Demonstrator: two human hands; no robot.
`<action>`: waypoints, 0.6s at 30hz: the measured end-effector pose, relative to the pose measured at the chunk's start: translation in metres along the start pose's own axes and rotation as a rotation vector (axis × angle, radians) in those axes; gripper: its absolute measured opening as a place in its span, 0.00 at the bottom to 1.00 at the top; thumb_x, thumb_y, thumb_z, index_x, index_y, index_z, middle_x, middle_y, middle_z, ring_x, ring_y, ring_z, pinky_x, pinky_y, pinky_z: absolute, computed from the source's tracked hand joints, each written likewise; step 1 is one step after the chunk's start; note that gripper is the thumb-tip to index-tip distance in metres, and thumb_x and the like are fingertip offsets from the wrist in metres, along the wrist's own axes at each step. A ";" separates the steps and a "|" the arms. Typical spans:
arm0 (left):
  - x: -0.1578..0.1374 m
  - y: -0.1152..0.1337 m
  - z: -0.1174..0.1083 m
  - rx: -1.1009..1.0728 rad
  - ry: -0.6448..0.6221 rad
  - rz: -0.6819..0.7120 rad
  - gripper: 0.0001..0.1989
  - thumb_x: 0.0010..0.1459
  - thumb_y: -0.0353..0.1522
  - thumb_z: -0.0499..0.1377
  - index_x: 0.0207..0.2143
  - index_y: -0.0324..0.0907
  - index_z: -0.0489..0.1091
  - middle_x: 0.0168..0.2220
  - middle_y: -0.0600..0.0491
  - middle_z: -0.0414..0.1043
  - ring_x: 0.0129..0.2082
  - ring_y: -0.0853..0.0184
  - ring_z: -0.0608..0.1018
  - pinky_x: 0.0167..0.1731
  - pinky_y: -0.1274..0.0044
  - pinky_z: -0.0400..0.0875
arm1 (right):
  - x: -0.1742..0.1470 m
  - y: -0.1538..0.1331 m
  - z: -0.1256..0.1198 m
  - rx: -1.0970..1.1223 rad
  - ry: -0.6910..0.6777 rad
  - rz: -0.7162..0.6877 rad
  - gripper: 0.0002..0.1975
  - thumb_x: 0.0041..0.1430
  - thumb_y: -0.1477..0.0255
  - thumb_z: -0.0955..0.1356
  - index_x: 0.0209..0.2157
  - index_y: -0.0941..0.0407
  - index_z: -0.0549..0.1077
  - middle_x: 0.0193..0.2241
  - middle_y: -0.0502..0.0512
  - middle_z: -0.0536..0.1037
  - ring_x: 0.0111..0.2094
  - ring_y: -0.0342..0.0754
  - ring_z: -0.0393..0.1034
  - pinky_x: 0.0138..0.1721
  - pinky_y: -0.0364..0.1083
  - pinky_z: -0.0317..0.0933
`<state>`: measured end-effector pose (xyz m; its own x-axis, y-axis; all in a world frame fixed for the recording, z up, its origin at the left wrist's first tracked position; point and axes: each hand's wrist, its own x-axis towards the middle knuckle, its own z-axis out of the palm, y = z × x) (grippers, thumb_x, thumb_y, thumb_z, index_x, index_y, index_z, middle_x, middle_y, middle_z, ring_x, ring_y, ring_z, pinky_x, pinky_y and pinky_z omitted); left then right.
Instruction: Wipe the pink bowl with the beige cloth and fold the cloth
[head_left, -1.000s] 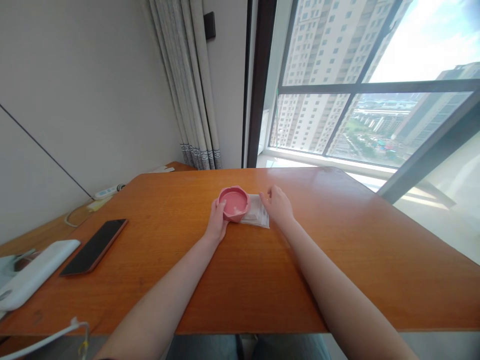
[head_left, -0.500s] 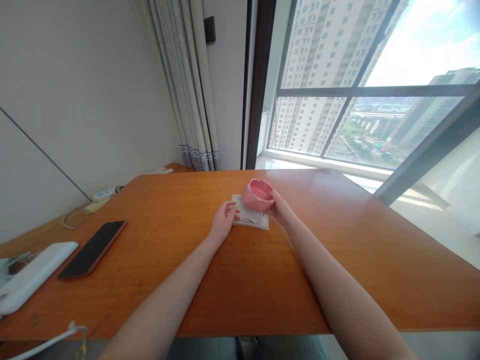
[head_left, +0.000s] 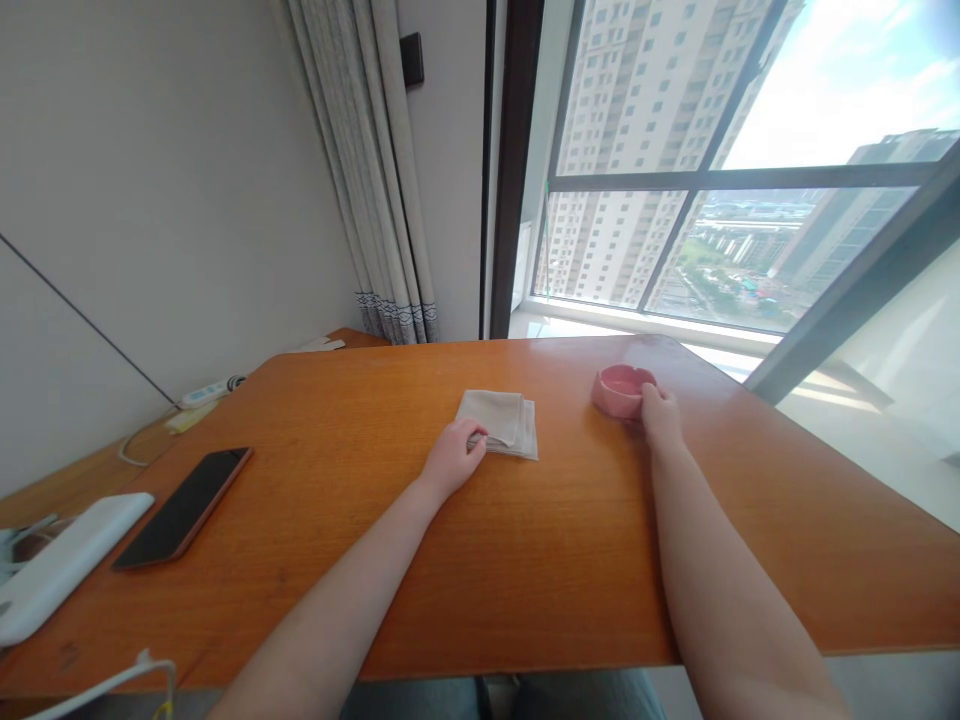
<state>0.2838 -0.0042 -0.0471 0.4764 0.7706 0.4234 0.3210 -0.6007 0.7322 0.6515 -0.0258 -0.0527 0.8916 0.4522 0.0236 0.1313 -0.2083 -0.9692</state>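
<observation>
A folded beige cloth (head_left: 495, 415) lies on the wooden table in front of me. My left hand (head_left: 454, 455) is at its near left corner, fingers curled in and closed on the edge. Farther right, a round pink ashtray (head_left: 619, 393) with notches in its rim is at the table surface. My right hand (head_left: 661, 415) grips its right side, with the thumb along the outer wall and the other fingers mostly hidden. The inside of the ashtray shows only in part.
On the left of the table (head_left: 337, 600) lie a black phone (head_left: 184, 507) and a long white device (head_left: 71, 565). A white cable (head_left: 97, 690) crosses the near left corner. A power strip (head_left: 204, 392) sits beyond the left edge. Behind the table are a curtain (head_left: 375, 180) and a window.
My right hand has moved the pink ashtray from above the cloth to the right and down to the table. My left hand has shifted slightly right and its fingers have closed at the cloth's corner.
</observation>
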 end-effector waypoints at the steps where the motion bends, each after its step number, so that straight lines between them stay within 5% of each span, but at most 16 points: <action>1: 0.000 -0.001 0.000 0.020 -0.009 0.006 0.06 0.54 0.33 0.56 0.32 0.45 0.73 0.34 0.49 0.72 0.37 0.59 0.73 0.42 0.68 0.65 | 0.002 0.002 -0.002 -0.011 0.016 0.019 0.20 0.53 0.64 0.64 0.46 0.58 0.67 0.36 0.58 0.73 0.32 0.47 0.70 0.29 0.44 0.68; 11: 0.001 0.003 -0.001 0.263 -0.130 -0.044 0.04 0.51 0.32 0.60 0.31 0.42 0.70 0.34 0.52 0.70 0.37 0.64 0.71 0.39 0.73 0.64 | 0.014 0.006 -0.015 -0.255 0.047 0.085 0.22 0.55 0.59 0.63 0.47 0.59 0.66 0.38 0.60 0.74 0.39 0.52 0.72 0.37 0.48 0.68; 18: 0.003 0.000 -0.002 0.307 -0.104 -0.115 0.08 0.56 0.35 0.55 0.27 0.41 0.67 0.29 0.54 0.68 0.31 0.68 0.68 0.30 0.77 0.59 | 0.013 -0.003 -0.021 -0.502 -0.006 0.097 0.27 0.58 0.62 0.58 0.52 0.66 0.65 0.49 0.75 0.69 0.53 0.63 0.64 0.53 0.58 0.59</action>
<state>0.2838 -0.0015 -0.0452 0.4987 0.8206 0.2792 0.6015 -0.5596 0.5701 0.6722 -0.0373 -0.0446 0.9076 0.4151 -0.0637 0.2413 -0.6397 -0.7298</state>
